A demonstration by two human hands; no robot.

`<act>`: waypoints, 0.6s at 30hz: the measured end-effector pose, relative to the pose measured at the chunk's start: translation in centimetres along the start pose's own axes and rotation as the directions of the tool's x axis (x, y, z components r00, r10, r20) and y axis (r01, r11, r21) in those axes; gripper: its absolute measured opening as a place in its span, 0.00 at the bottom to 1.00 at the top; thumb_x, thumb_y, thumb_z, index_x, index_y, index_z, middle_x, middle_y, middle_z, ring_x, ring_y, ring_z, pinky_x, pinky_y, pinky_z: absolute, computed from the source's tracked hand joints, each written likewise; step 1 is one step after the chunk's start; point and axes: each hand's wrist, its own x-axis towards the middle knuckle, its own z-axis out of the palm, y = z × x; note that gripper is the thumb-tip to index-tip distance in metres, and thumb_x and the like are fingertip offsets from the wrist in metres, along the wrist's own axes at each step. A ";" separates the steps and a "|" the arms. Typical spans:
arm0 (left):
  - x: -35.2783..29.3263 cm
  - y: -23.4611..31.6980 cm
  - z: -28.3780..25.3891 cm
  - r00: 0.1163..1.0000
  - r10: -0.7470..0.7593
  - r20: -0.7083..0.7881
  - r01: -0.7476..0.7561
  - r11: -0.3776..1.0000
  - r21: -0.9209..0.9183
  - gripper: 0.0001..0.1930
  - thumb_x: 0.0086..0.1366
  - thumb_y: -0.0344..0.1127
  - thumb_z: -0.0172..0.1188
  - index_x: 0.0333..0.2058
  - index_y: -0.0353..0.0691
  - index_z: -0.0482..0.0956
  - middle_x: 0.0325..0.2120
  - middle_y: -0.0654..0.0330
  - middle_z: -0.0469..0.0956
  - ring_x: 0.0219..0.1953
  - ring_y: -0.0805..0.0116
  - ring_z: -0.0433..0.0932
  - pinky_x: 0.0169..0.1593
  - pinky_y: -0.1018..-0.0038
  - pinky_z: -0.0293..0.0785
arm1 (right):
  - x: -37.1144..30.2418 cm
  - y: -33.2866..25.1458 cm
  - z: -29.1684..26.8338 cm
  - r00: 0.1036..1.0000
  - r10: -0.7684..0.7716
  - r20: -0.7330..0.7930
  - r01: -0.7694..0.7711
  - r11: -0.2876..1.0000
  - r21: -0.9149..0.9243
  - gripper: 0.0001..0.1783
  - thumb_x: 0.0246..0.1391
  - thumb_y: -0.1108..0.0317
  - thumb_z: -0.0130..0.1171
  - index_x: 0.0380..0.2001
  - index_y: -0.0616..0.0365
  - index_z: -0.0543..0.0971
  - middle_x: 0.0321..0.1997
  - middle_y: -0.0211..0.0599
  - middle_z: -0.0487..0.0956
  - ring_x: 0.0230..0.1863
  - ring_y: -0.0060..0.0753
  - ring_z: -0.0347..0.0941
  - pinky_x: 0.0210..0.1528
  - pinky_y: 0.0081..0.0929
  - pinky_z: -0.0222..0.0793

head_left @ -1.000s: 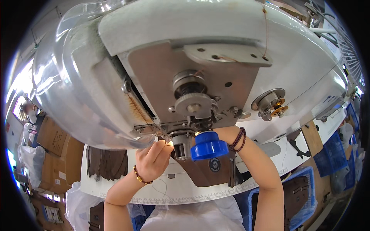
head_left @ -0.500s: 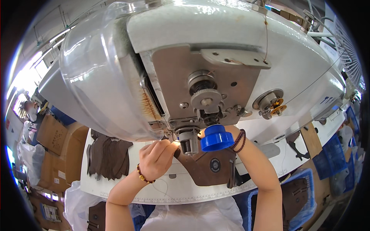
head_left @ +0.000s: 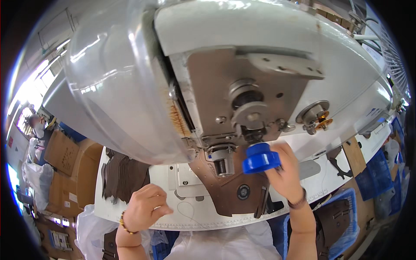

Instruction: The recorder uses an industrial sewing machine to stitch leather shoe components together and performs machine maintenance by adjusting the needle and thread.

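Observation:
My left hand [head_left: 147,207] hangs over the front of the white machine bed [head_left: 182,223], fingers curled in and thumb standing off; what it holds, if anything, is hidden. Close by, a thin thread [head_left: 178,208] loops across the bed. My right hand [head_left: 286,173] is blurred behind and beside the blue round cap [head_left: 261,159] under the sewing machine head [head_left: 264,32]; its fingers are mostly hidden, so I cannot tell whether it touches the cap. Between my hands lies a brown leather-like piece [head_left: 227,197] with a round dark emblem, its far end below the metal presser parts [head_left: 223,160].
A stack of dark brown cut pieces [head_left: 123,177] lies at the bed's left. A clear curved guard [head_left: 104,99] covers the machine's left end. At lower right stands a blue crate [head_left: 353,216] with brown pieces; cardboard boxes [head_left: 63,151] stand at far left.
My left hand has drawn back from the presser area, down and to the left. My right hand has pulled back from under the machine head to beside the blue cap. The whole view has shifted slightly.

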 end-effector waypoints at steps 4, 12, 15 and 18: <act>-2.8 -2.5 1.7 0.990 -0.133 0.056 0.129 0.989 0.077 0.13 0.43 0.39 0.68 0.26 0.40 0.79 0.25 0.62 0.75 0.30 0.62 0.73 0.32 0.72 0.71 | -7.0 0.8 -4.2 0.935 0.353 0.035 -0.354 0.935 0.034 0.12 0.41 0.71 0.64 0.32 0.60 0.76 0.26 0.35 0.71 0.25 0.23 0.65 0.24 0.19 0.59; -6.5 -0.2 9.2 0.818 0.132 0.559 -0.368 0.868 0.334 0.27 0.54 0.53 0.58 0.45 0.39 0.72 0.44 0.52 0.73 0.46 0.53 0.72 0.51 0.66 0.67 | -14.0 8.1 -5.5 0.915 0.391 -0.098 -0.389 0.793 -0.469 0.11 0.42 0.72 0.60 0.30 0.66 0.74 0.31 0.46 0.73 0.27 0.48 0.70 0.29 0.33 0.66; -6.3 -0.7 6.5 0.511 0.017 0.859 0.376 0.895 -0.242 0.15 0.55 0.37 0.60 0.38 0.34 0.75 0.42 0.53 0.74 0.40 0.57 0.75 0.45 0.69 0.71 | -13.9 9.7 -4.7 0.901 0.399 -0.169 -0.430 0.776 -0.461 0.10 0.43 0.71 0.59 0.30 0.65 0.73 0.32 0.46 0.72 0.31 0.49 0.69 0.36 0.36 0.66; -3.9 -1.1 5.7 0.993 0.037 0.113 -0.037 0.999 -0.006 0.12 0.50 0.29 0.64 0.35 0.35 0.76 0.39 0.55 0.75 0.38 0.59 0.76 0.40 0.71 0.74 | -12.8 8.0 -3.7 0.977 0.187 -0.099 -0.192 0.582 -0.790 0.08 0.44 0.72 0.57 0.30 0.64 0.73 0.33 0.46 0.72 0.35 0.50 0.68 0.43 0.40 0.62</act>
